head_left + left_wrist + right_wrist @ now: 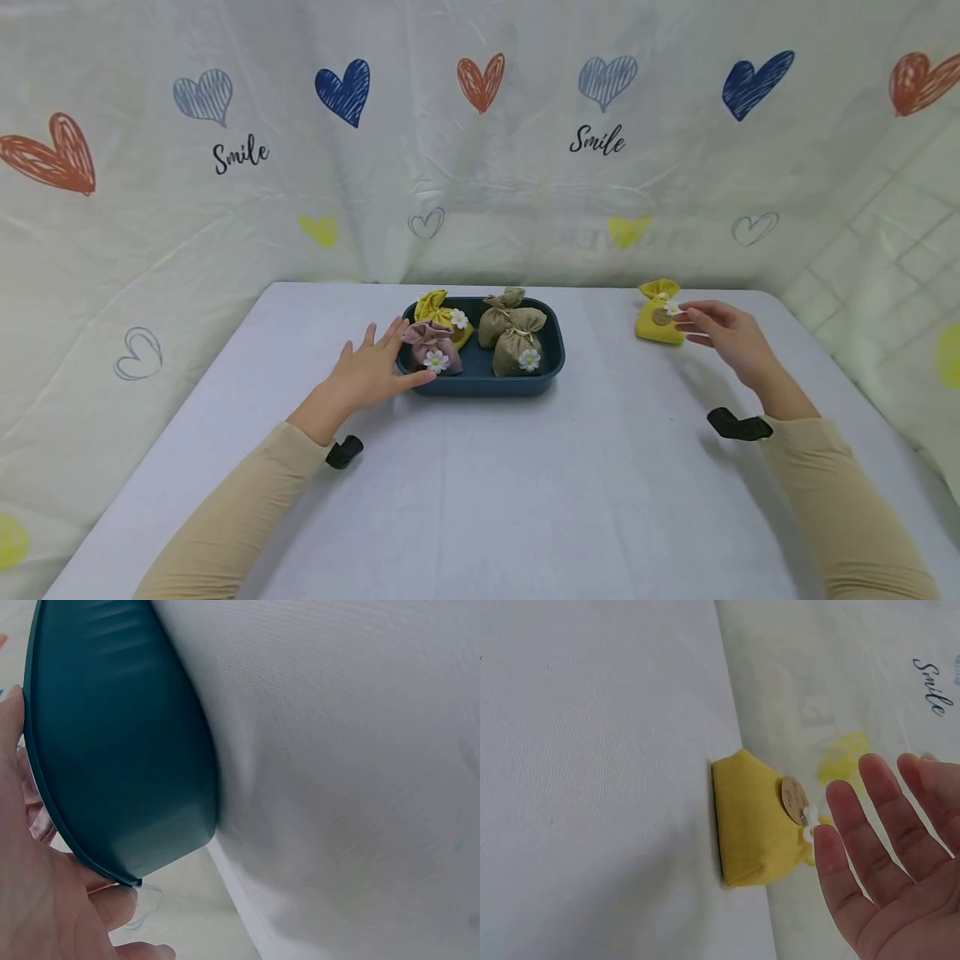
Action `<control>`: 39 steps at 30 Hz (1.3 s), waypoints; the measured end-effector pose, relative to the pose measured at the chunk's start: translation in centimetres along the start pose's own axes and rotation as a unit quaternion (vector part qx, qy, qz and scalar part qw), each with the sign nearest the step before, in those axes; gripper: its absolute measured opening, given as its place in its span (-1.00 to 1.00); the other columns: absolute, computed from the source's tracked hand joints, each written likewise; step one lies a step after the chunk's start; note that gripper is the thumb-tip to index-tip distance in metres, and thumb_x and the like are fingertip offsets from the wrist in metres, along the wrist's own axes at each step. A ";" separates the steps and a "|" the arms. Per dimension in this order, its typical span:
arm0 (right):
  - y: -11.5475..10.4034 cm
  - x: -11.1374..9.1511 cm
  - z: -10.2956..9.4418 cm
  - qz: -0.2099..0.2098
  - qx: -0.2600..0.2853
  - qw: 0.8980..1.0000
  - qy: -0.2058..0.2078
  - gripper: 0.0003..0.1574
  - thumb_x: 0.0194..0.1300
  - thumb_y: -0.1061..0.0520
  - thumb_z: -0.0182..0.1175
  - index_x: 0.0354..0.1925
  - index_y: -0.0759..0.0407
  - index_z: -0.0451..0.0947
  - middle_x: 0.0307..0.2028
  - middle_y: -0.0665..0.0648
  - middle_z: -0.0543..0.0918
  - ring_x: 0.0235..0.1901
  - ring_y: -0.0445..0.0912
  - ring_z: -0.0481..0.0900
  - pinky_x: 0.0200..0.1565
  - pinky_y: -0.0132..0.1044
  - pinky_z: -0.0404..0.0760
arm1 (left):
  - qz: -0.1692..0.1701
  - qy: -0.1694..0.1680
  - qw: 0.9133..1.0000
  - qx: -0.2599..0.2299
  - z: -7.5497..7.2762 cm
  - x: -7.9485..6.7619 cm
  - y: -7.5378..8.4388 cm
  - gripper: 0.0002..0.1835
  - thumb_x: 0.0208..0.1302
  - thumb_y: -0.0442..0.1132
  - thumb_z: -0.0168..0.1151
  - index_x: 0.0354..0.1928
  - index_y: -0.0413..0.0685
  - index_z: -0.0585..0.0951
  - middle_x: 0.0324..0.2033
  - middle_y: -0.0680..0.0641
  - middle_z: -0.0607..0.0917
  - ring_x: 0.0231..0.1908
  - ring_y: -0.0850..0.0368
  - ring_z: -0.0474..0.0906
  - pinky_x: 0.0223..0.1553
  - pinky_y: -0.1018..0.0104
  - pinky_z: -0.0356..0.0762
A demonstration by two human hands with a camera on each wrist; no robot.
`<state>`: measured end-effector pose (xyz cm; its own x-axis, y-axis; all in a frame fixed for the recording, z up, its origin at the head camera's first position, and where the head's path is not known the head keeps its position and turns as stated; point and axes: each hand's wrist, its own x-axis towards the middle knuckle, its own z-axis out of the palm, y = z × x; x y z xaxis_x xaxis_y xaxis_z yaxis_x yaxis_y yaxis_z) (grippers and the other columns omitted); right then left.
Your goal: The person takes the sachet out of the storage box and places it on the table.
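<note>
A dark teal tray (480,386) stands near the far side of the table, holding several small drawstring pouches. My left hand (367,372) is spread over the tray's left end, fingers extended and thumb along the front rim. Under it sits a pink pouch (429,337) with a white flower; a yellow pouch (431,307) is behind that one. Two olive-brown pouches (516,354) fill the right part. Another yellow pouch (754,821), with a round brown tag and white flower, stands upright outside the tray. Beside its neck my right hand (731,337) hovers, fingers loosely bent and holding nothing.
A white cloth covers the table (480,500). Directly behind its far edge hangs a pale curtain (525,183) printed with hearts and "Smile". Each wrist wears a black strap piece (738,425).
</note>
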<state>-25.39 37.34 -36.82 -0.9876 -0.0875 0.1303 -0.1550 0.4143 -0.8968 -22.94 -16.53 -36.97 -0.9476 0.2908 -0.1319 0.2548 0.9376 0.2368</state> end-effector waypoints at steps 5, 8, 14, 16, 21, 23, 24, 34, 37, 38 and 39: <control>-0.7 -0.4 0.5 -0.027 0.034 0.999 -0.005 -0.76 0.60 0.11 0.09 0.10 0.14 0.58 -0.13 -0.23 0.75 -0.12 -0.36 0.70 -0.08 -0.54 0.61 | 0.000 -0.001 1.000 0.002 0.0 0.1 0.0 0.19 0.28 0.57 0.02 0.66 -0.05 -0.09 0.63 -0.12 -0.11 0.55 -0.38 -0.23 0.37 -0.52 -0.14; -1.4 -0.7 1.1 -0.043 0.046 0.998 0.001 -0.75 0.60 0.12 0.09 0.08 0.19 0.60 -0.13 -0.19 0.76 -0.12 -0.35 0.71 -0.07 -0.54 0.61 | 0.000 0.001 1.000 0.005 0.1 0.2 0.0 0.19 0.27 0.59 0.00 0.66 -0.05 -0.09 0.63 -0.12 -0.11 0.55 -0.38 -0.22 0.37 -0.52 -0.14; -2.3 -1.1 2.4 -0.051 0.038 0.998 0.018 -0.57 0.61 0.09 0.06 0.14 0.47 0.50 -0.12 -0.16 0.75 -0.11 -0.35 0.69 -0.05 -0.55 0.59 | -0.001 0.003 1.000 0.004 0.1 0.1 -0.1 0.19 0.27 0.59 0.00 0.66 -0.05 -0.09 0.63 -0.12 -0.11 0.55 -0.38 -0.23 0.37 -0.52 -0.15; -2.6 -1.2 2.7 -0.055 0.046 0.997 0.018 -0.55 0.61 0.09 0.06 0.14 0.49 0.49 -0.13 -0.16 0.75 -0.11 -0.35 0.69 -0.05 -0.56 0.59 | 0.000 0.003 1.000 0.005 0.1 0.1 -0.1 0.19 0.27 0.58 0.00 0.66 -0.05 -0.09 0.63 -0.12 -0.11 0.55 -0.38 -0.23 0.37 -0.52 -0.14; -3.6 -1.3 3.6 -0.079 0.102 0.992 0.009 -0.73 0.58 0.16 0.10 0.03 0.34 0.61 -0.16 -0.11 0.76 -0.13 -0.30 0.71 -0.06 -0.53 0.61 | 0.000 0.004 1.000 0.006 0.1 0.1 -0.1 0.19 0.27 0.59 0.00 0.66 -0.06 -0.08 0.63 -0.12 -0.10 0.55 -0.38 -0.21 0.37 -0.51 -0.14; -3.9 -1.3 4.1 -0.091 0.123 0.988 0.004 -0.76 0.57 0.19 0.11 0.00 0.32 0.63 -0.16 -0.09 0.77 -0.14 -0.28 0.72 -0.06 -0.51 0.62 | 0.000 0.004 1.000 0.006 0.1 0.1 -0.1 0.20 0.27 0.59 -0.01 0.66 -0.06 -0.08 0.63 -0.12 -0.10 0.55 -0.38 -0.21 0.37 -0.52 -0.14; -4.1 -1.4 4.4 -0.096 0.134 0.986 0.001 -0.76 0.57 0.21 0.12 0.00 0.34 0.63 -0.16 -0.08 0.78 -0.14 -0.27 0.73 -0.05 -0.50 0.62 | 0.001 0.003 1.000 0.006 0.1 0.1 -0.1 0.19 0.27 0.59 0.00 0.66 -0.06 -0.08 0.63 -0.12 -0.10 0.55 -0.38 -0.22 0.37 -0.52 -0.14; -5.6 -1.7 6.5 -0.131 0.125 0.983 -0.035 -0.77 0.57 0.27 0.10 0.00 0.23 0.68 -0.11 0.01 0.77 -0.11 -0.21 0.74 -0.03 -0.39 0.66 | 0.003 0.001 1.000 0.000 -0.1 -0.1 0.1 0.18 0.29 0.56 0.02 0.66 -0.06 -0.08 0.63 -0.13 -0.09 0.55 -0.38 -0.23 0.38 -0.51 -0.15; -6.0 -1.6 7.1 -0.134 0.093 0.986 -0.036 -0.78 0.57 0.25 0.10 0.01 0.24 0.67 -0.11 0.01 0.76 -0.10 -0.21 0.73 -0.03 -0.40 0.65 | 0.003 0.001 1.000 0.001 -0.2 -0.2 0.1 0.18 0.29 0.56 0.03 0.66 -0.06 -0.08 0.63 -0.13 -0.09 0.55 -0.38 -0.22 0.38 -0.51 -0.15; -6.2 -1.6 7.3 -0.133 0.083 0.987 -0.037 -0.78 0.58 0.24 0.10 0.02 0.26 0.66 -0.11 0.02 0.76 -0.10 -0.22 0.73 -0.03 -0.41 0.65 | 0.002 0.001 1.000 0.001 -0.2 -0.2 0.1 0.18 0.29 0.55 0.03 0.66 -0.06 -0.08 0.63 -0.13 -0.09 0.55 -0.38 -0.22 0.38 -0.51 -0.14; -6.3 -1.6 7.5 -0.131 0.077 0.988 -0.040 -0.77 0.58 0.23 0.10 0.02 0.28 0.65 -0.11 0.03 0.77 -0.10 -0.22 0.73 -0.03 -0.41 0.65 | 0.002 0.001 1.000 0.001 -0.2 -0.2 0.2 0.18 0.30 0.55 0.03 0.66 -0.06 -0.08 0.63 -0.13 -0.09 0.55 -0.38 -0.22 0.38 -0.51 -0.14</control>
<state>-22.69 28.04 -34.52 -0.9078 -0.2466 0.3391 -0.3941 0.2253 -0.8911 -22.73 -16.49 -36.69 -0.9474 0.2934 -0.1283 0.2582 0.9369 0.2358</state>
